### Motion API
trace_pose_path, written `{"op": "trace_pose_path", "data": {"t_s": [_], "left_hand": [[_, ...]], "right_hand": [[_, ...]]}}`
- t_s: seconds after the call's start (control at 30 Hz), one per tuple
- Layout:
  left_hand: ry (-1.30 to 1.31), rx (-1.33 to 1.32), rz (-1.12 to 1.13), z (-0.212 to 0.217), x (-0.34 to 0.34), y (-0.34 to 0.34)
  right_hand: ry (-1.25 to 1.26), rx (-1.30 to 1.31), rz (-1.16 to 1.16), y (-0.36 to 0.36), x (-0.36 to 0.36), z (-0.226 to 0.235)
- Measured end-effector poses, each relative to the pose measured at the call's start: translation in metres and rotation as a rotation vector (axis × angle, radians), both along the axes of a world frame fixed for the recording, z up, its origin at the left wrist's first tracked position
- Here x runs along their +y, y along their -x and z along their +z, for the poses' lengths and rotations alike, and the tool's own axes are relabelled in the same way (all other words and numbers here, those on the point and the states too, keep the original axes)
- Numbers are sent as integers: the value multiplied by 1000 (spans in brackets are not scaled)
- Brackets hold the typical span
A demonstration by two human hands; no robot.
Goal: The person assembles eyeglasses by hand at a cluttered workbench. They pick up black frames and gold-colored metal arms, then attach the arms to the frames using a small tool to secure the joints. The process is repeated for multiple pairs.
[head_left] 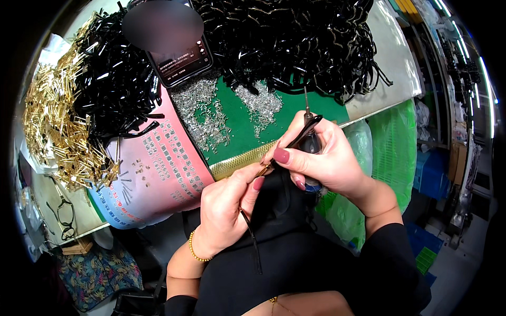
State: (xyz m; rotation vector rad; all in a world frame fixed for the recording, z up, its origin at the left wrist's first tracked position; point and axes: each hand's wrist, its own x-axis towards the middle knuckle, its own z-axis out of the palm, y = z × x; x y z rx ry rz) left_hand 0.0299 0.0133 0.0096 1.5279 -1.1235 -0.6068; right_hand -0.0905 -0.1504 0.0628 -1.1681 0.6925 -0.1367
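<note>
My left hand (226, 205) is closed in a pinch on a thin dark eyeglass temple (255, 247), whose long end hangs below the fingers. A small gold-coloured part shows at its fingertips, where the two hands meet. My right hand (332, 158) is wrapped round a dark screwdriver (310, 142) with its thin metal bit pointing up and away from me. The same hand's thumb and fingers also pinch a glossy black eyeglass piece (304, 130). Its inner end meets the left fingertips; the exact joint is hidden by the fingers.
Black eyeglass parts (295, 42) heap across the table's back, with more black pieces (113, 79) at left. Gold metal parts (58, 116) pile farther left. Small silver screws (203, 116) lie on a green mat (237, 137). A phone (184, 68) stands behind; glasses (64, 213) lie left.
</note>
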Motion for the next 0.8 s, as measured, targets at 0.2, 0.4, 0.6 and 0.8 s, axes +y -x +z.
{"op": "trace_pose_path", "data": {"t_s": [0.2, 0.4, 0.6, 0.8], "left_hand": [[-159, 15, -67, 0, 5, 0], [-138, -73, 92, -1, 4, -5], [-198, -594, 47, -7, -25, -10], [-26, -440, 144, -9, -35, -10]], "right_hand": [[610, 189, 339, 12, -12, 0], [1336, 448, 694, 34, -39, 5], [1355, 422, 689, 43, -44, -5], [1382, 380, 623, 47, -46, -11]]}}
